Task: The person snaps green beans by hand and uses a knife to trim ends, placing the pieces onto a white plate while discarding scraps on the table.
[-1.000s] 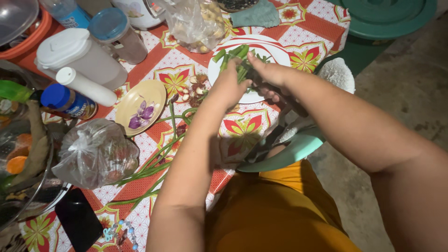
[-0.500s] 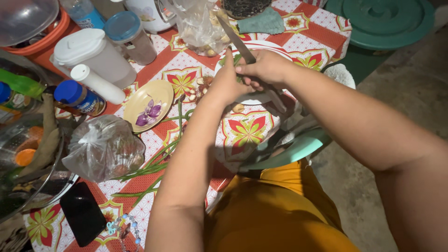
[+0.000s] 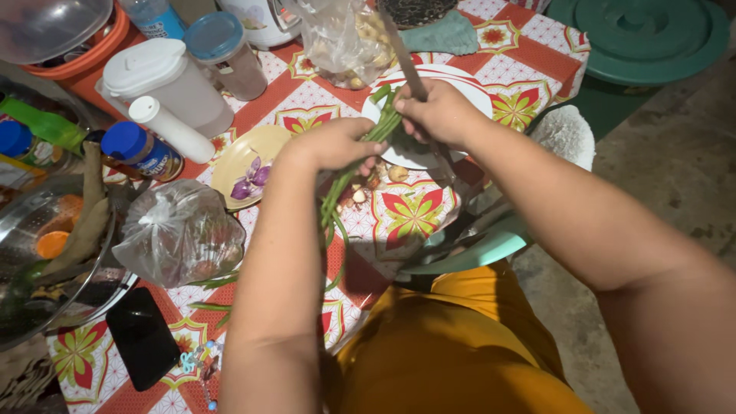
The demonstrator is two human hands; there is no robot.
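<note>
Gripping green stalks in closed left hand, right hand fisted around knife

Two hands, one knife, one white plate, two plastic bags (one knotted), one phone.

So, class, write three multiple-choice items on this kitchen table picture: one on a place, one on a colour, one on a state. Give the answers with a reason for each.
1. Where do the purple shallots lie?
A. on the small yellow plate
B. in the metal colander
C. on the floor

2. What colour is the big bin lid at top right?
A. red
B. green
C. white

3. What does the right hand hold?
A. a spoon
B. nothing
C. a knife

Answers:
1 A, they rest on the plate's face.
2 B, it is plainly green.
3 C, the blade sticks up from the fist, while the left hand grips the green stalks.
</note>
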